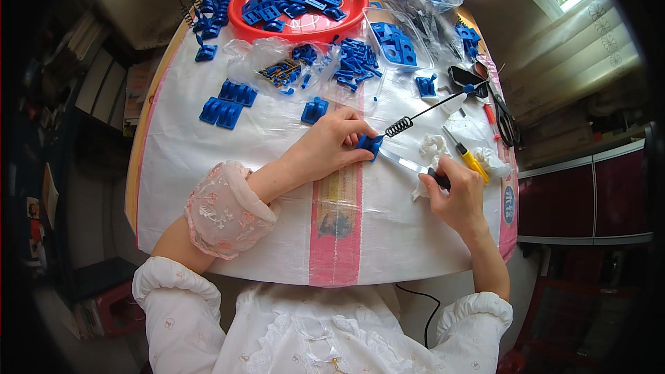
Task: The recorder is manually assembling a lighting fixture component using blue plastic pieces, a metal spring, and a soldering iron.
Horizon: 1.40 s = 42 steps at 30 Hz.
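Observation:
My left hand (331, 140) pinches a small blue plastic clip (370, 146) between thumb and fingers, above the middle of the table. A black coil spring (400, 126) with a long straight stem slants from the clip toward the upper right, ending in a blue tip (469, 88). My right hand (457, 192) is wrapped round the black handle of a knife (404, 161). Its blade points left, with the tip at the clip; whether it touches is hard to make out. Just beyond my left hand sits another blue clip piece (315, 110).
A red tray (239, 24) of blue parts stands at the back. Nearer lie small blue pegs (355, 62), brass-coloured pins (280, 73) and a clear box (398, 45). At right are a yellow-handled screwdriver (476, 165), scissors (506, 121) and crumpled tissue (493, 162). Assembled spring clips (206, 24) stand far left.

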### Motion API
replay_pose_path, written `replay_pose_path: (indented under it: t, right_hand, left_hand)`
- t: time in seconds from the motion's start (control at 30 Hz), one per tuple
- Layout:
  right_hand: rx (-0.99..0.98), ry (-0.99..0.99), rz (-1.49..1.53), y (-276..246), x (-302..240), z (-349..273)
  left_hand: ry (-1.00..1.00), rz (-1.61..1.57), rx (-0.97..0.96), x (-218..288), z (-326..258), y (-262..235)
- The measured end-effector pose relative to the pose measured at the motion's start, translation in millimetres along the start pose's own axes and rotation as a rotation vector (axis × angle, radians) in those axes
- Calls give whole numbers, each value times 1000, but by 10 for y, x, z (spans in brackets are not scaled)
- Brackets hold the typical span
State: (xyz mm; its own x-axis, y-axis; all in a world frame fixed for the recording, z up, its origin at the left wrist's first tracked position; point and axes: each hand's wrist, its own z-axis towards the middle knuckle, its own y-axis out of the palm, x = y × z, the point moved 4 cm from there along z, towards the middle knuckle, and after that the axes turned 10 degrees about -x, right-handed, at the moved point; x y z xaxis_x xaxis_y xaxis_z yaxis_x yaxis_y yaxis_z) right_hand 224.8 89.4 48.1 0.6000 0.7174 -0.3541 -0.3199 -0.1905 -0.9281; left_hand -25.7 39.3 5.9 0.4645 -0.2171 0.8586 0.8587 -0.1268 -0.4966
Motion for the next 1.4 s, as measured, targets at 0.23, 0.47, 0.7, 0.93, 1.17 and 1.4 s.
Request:
replay_pose_path:
  t: [0.23, 0.47, 0.7, 0.93, 1.17, 1.4]
  right_hand:
    - [-66, 2, 70, 22, 5, -33]
    - [139, 128, 21, -186, 133, -66]
    - [124, 256, 124, -288, 179, -275]
    - [314, 403, -28, -546, 652, -491]
    - [271, 473, -178, -562, 1416, -578]
    - [356, 473, 65, -732, 1581, -565]
  left_hand:
    - [-30, 9, -44, 22, -15, -24]
    - [9, -1, -7, 4, -6, -3]
    - [-2, -2, -1, -5, -12, -9]
    - [15, 9, 4, -10, -12, -7]
    - [15, 14, -5, 5, 7, 6]
    - [12, 26, 3, 5, -9, 2]
